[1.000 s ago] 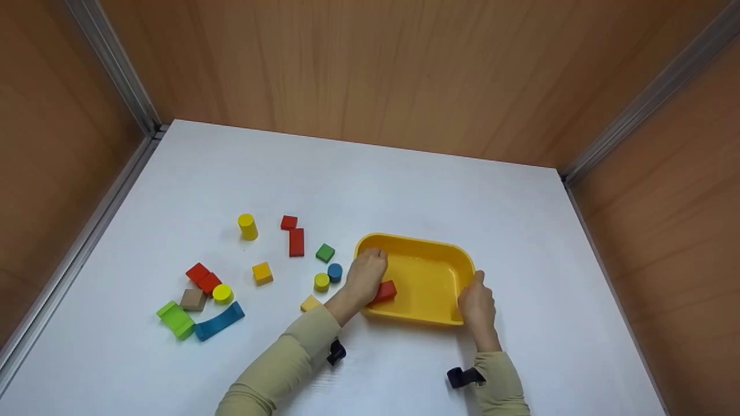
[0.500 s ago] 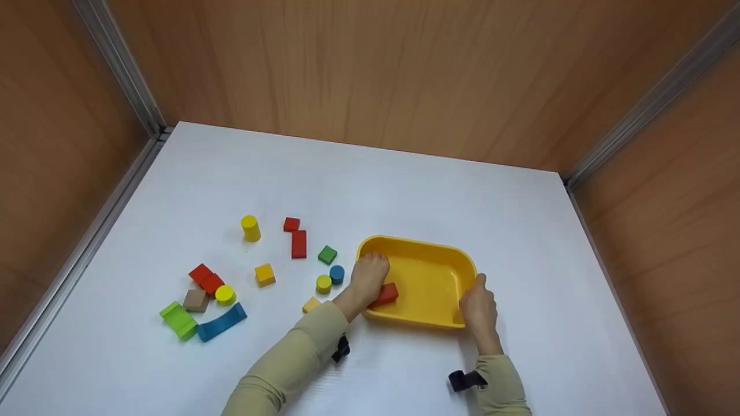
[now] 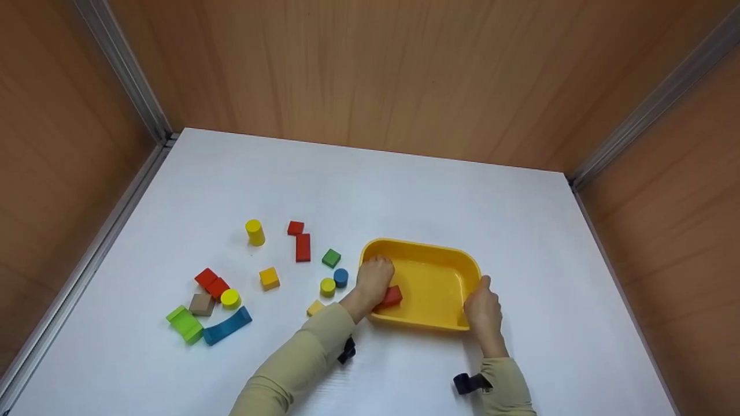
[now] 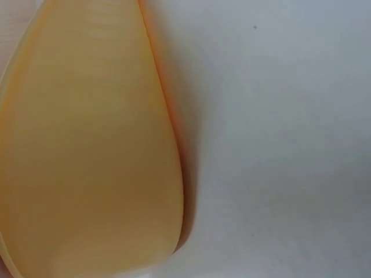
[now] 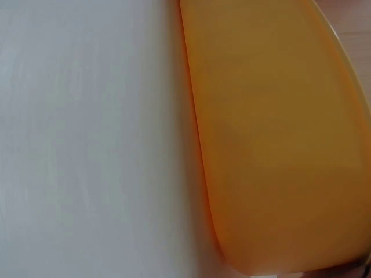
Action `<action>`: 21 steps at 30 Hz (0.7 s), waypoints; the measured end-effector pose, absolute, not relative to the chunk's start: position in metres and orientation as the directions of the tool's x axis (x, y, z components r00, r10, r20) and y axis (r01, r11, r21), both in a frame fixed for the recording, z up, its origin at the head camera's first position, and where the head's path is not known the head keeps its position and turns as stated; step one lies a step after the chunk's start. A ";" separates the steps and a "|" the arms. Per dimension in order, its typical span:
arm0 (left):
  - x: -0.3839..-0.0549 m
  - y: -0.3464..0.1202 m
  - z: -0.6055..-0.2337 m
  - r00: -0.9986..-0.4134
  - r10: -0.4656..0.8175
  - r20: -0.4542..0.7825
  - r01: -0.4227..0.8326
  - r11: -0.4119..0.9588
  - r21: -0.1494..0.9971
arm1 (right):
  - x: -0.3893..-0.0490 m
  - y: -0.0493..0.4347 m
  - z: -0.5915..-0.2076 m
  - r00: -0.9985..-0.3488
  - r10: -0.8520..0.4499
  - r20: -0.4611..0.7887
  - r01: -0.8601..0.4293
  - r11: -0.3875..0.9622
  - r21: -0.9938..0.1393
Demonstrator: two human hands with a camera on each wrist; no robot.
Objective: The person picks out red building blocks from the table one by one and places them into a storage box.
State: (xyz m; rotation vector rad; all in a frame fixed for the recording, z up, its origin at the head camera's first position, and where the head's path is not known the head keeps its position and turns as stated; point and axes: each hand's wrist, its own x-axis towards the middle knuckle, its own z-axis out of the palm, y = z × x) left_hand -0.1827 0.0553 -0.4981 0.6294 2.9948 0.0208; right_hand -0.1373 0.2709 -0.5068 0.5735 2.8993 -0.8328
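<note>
A yellow plastic tub [image 3: 425,320] sits on the white table in the head view. My left hand [image 3: 374,280] grips its left rim, fingers curled over into the tub. At the opposite end my right hand [image 3: 484,312] holds the right rim. Inside, a red block [image 3: 391,296] lies close to my left hand, which partly covers it. Both wrist views are filled by the tub's outer wall [image 4: 98,150] and the table; there the hands hardly show.
Left of the tub lie loose blocks: green [image 3: 331,258], blue cylinder [image 3: 341,278], yellow cylinder [image 3: 327,288], and orange cube [image 3: 269,278]. Farther left are a blue arch [image 3: 228,326] and a light green block [image 3: 185,325]. Wooden panels [image 3: 370,69] wall the table.
The head view has shifted slightly, so everything appears a little lower and farther right. Both hands keep their hold, and the tub stays in place among the blocks.
</note>
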 end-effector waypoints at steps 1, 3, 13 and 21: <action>-0.182 0.055 -0.498 -0.912 0.402 -0.080 0.401 0.916 0.025 | -0.137 0.271 -0.507 -0.927 0.335 -0.170 0.374 0.782 -0.499; -0.182 0.056 -0.499 -0.911 0.402 -0.087 0.402 0.915 0.020 | -0.137 0.271 -0.506 -0.928 0.332 -0.171 0.372 0.782 -0.501; -0.174 0.053 -0.498 -0.909 0.417 0.010 0.417 0.909 0.015 | -0.135 0.271 -0.506 -0.927 0.327 -0.184 0.375 0.788 -0.488; -0.167 0.040 -0.482 -0.897 0.421 0.132 0.438 0.886 0.155 | -0.137 0.271 -0.504 -0.922 0.332 -0.198 0.386 0.778 -0.496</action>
